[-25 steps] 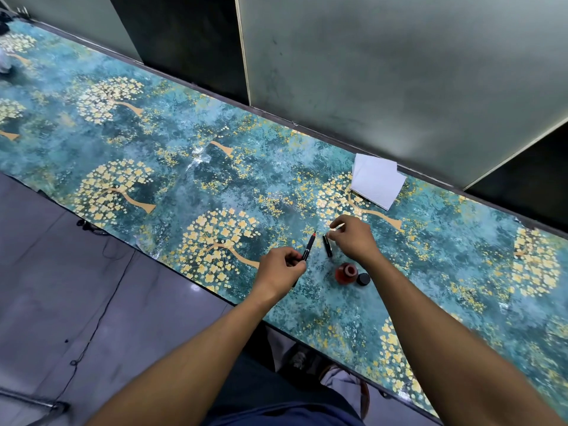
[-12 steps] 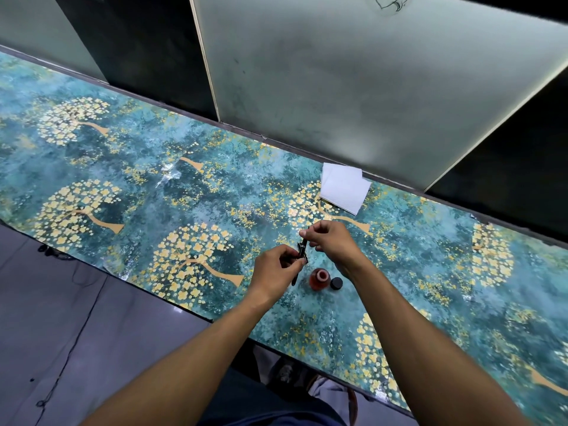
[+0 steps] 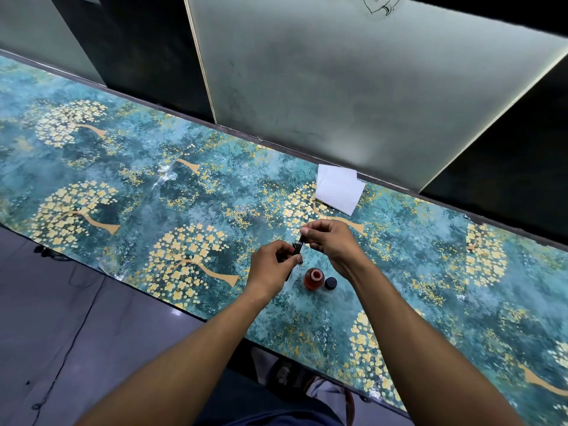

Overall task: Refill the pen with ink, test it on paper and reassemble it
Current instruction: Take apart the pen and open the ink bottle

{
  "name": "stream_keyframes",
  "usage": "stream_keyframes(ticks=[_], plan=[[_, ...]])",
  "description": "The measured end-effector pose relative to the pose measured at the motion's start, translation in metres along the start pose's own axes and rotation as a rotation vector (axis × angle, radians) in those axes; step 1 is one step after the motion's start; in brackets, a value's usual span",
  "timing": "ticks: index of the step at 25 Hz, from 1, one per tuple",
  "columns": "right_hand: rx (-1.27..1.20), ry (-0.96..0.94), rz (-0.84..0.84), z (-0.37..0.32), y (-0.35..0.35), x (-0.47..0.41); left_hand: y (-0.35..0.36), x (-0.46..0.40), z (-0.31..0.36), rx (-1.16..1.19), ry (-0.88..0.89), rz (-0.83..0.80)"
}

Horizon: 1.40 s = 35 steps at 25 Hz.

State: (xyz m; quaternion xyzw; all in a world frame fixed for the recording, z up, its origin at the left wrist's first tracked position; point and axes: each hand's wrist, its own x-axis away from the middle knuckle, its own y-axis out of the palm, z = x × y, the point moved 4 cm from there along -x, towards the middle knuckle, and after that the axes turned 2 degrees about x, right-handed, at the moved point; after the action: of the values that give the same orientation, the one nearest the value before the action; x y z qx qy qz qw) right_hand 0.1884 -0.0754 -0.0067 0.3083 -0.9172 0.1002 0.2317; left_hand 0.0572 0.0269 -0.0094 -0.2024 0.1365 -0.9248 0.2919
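A slim black pen (image 3: 297,249) is held above the table between both hands. My left hand (image 3: 270,269) grips its lower part; the barrel's end sticks out below the fist. My right hand (image 3: 330,244) pinches the upper end with fingertips. Just below the hands stands an open ink bottle (image 3: 313,278) with reddish ink, and its black cap (image 3: 330,283) lies beside it on the right. White paper (image 3: 338,189) lies at the table's far edge, beyond the hands. Whether another pen part lies under the hands is hidden.
The long table (image 3: 153,192) has a teal cover with gold tree prints. Grey panels and dark gaps stand right behind it. The near table edge runs diagonally; grey floor with a thin cable (image 3: 66,342) lies to the left.
My right hand left the table, where it was touching a small pen part, and came to the pen in my left hand. Both hands now hold it. The view shifted right.
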Motion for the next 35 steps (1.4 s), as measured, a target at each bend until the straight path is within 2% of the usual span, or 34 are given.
stream_keyframes(ticks=[4, 7, 10, 13, 27, 33, 35], plan=[[-0.070, 0.033, -0.060, 0.001, -0.003, 0.001, 0.002, 0.000, -0.004, 0.033, -0.008, -0.009], [-0.031, 0.031, -0.091, 0.001, 0.002, 0.003, 0.003, 0.000, -0.004, 0.042, -0.011, -0.016], [0.002, 0.000, -0.035, -0.001, 0.009, 0.004, 0.004, -0.001, -0.001, 0.045, 0.005, -0.016], [-0.064, 0.000, 0.011, -0.004, 0.010, 0.004, 0.002, -0.001, 0.002, 0.036, 0.008, -0.011], [-0.095, 0.056, -0.044, -0.009, 0.015, 0.004, -0.007, -0.006, -0.011, 0.024, -0.008, 0.005], [-0.118, 0.000, 0.063, -0.006, 0.017, -0.012, -0.013, -0.004, -0.020, 0.020, -0.046, 0.015], [-0.042, 0.017, 0.092, -0.004, 0.012, -0.020, -0.019, -0.001, -0.025, 0.024, -0.070, 0.020]])
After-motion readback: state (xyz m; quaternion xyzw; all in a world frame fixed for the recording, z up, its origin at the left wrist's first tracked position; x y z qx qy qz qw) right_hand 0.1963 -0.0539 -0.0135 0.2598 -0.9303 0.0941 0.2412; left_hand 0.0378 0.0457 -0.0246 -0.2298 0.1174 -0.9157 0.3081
